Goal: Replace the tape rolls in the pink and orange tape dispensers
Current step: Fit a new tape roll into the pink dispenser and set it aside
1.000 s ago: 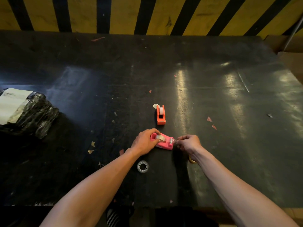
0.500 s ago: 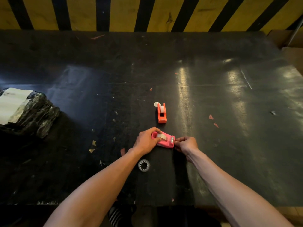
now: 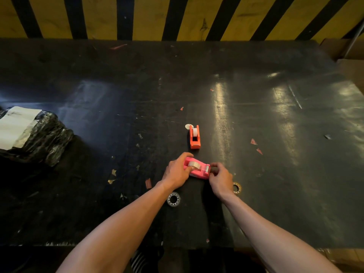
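The pink tape dispenser (image 3: pixel 199 171) lies on the black table (image 3: pixel 275 174) with a clear tape roll (image 3: pixel 194 164) seated in it. My left hand (image 3: pixel 177 171) grips its left end, thumb against the roll. My right hand (image 3: pixel 221 179) pinches at the cutter end on the right; whether tape is between the fingers is too small to tell. Beyond them stands the orange dispenser (image 3: pixel 195 137) with a white roll (image 3: pixel 195 131) in it. A clear roll (image 3: pixel 173 199) lies near my left wrist. A brownish roll (image 3: pixel 236 187) lies beside my right wrist.
A bundle wrapped in black plastic with a white label (image 3: pixel 33 134) sits at the table's left edge. Small paper scraps (image 3: pixel 254 142) dot the surface. A yellow and black striped wall (image 3: pixel 177 16) backs the table. Cardboard (image 3: pixel 352 69) shows at the far right.
My right hand has closed in on the dispenser's cutter end and shifted, uncovering the brownish roll by my wrist. My left hand keeps its hold.
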### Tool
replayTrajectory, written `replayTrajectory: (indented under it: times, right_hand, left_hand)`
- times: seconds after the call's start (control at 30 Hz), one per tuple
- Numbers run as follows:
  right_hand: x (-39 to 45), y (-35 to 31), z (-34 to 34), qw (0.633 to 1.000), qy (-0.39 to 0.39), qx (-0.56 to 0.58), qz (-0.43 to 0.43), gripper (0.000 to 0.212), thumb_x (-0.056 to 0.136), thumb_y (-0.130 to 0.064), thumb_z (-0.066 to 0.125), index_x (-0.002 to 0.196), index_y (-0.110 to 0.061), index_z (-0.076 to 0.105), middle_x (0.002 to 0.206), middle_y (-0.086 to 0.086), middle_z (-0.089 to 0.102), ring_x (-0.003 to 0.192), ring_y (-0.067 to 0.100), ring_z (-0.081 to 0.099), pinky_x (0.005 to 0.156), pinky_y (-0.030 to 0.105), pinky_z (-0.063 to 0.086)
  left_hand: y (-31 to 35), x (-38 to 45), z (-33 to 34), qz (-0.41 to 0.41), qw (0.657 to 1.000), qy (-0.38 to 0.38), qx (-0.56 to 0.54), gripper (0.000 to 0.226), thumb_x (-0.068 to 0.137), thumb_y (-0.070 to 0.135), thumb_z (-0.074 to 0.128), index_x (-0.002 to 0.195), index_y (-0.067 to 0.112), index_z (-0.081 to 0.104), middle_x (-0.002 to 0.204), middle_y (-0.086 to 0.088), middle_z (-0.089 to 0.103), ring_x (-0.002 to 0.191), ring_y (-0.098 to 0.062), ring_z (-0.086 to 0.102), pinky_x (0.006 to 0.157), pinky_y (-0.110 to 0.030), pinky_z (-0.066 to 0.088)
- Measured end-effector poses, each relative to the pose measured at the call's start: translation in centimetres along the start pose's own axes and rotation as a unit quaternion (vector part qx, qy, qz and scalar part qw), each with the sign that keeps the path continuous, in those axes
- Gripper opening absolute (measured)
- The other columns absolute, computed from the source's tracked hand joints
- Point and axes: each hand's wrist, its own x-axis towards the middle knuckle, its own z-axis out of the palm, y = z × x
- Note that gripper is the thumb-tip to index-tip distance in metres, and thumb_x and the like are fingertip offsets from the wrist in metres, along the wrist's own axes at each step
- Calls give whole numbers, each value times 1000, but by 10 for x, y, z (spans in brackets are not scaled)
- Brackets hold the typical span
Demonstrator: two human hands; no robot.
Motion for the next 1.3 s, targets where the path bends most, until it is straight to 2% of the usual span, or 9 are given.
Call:
replayTrajectory:
  times: [0.17, 0.3, 0.4, 0.47, 0.6, 0.8, 1.13, 1.2, 1.3]
  right_hand:
    - [1, 0, -7, 984, -131, -116, -44, 76, 84, -10, 69, 150, -21, 33, 139, 11, 46, 130, 28, 49, 106, 36, 43]
    - [4, 2, -6, 973, -113, -175, -103, 60, 86, -20, 70, 139, -19, 43, 129, 9, 51, 118, 27, 56, 96, 35, 47]
    - [7, 2, -6, 965, -98, -207, -128, 51, 84, -29, 72, 128, -18, 50, 122, 5, 50, 108, 23, 56, 89, 33, 50]
    - [10, 1, -9, 965, -89, -215, -118, 49, 80, -33, 75, 120, -16, 53, 119, 4, 51, 104, 19, 55, 84, 31, 50]
    - [21, 0, -20, 984, -24, -171, -43, 51, 73, -36, 79, 108, -13, 50, 111, 8, 57, 89, 23, 57, 72, 32, 45]
    - [60, -16, -31, 988, 43, -143, 22, 70, 77, -38, 81, 127, -5, 44, 128, 18, 53, 114, 37, 58, 86, 38, 48]
    - [106, -37, -23, 982, 58, -168, 67, 81, 77, -47, 77, 134, -5, 39, 135, 22, 46, 121, 43, 52, 98, 50, 46]
    - [97, -38, -16, 978, 107, -154, 86, 82, 76, -51, 74, 137, -8, 39, 135, 23, 43, 123, 45, 46, 100, 52, 43]
    - [71, -42, 5, 966, 229, -110, -43, 70, 81, -38, 67, 138, -7, 42, 125, 24, 48, 114, 43, 46, 97, 50, 41]
  left_hand:
    - [1, -2, 5, -20, 1000, -4, -1, 64, 101, 18, 58, 158, 21, 28, 164, -7, 32, 150, -26, 32, 120, -41, 30]
    - [-6, -1, 3, -8, 999, -51, 16, 72, 101, 29, 57, 161, 25, 16, 163, -5, 35, 150, -25, 32, 120, -44, 28]
    - [-25, -2, -5, 19, 990, -76, 117, 78, 101, 52, 47, 162, 27, 5, 169, -2, 19, 155, -21, 17, 125, -48, 9]
    - [-41, -2, -11, 14, 982, -54, 182, 74, 102, 58, 35, 162, 27, 4, 171, -2, 1, 157, -19, 2, 126, -50, 0]
    - [-79, -2, -21, -43, 959, 9, 278, 71, 102, 59, 26, 160, 32, -5, 170, 1, -12, 154, -32, -16, 125, -55, -3]
    - [-94, -6, -8, -21, 940, 90, 329, 68, 101, 60, 20, 160, 33, -3, 170, 0, -7, 156, -32, -9, 125, -55, 0]
    - [-100, -4, -5, -17, 941, 123, 316, 64, 101, 56, 23, 159, 36, 4, 170, 2, 3, 157, -29, -1, 126, -54, 7]
    - [-99, -5, -5, -15, 943, 128, 307, 63, 101, 55, 23, 159, 36, 6, 170, 2, 3, 157, -29, -1, 126, -54, 6]
    - [-98, -5, -5, -16, 945, 125, 302, 63, 101, 54, 22, 158, 37, 2, 170, 3, 0, 157, -28, -3, 126, -54, 5]
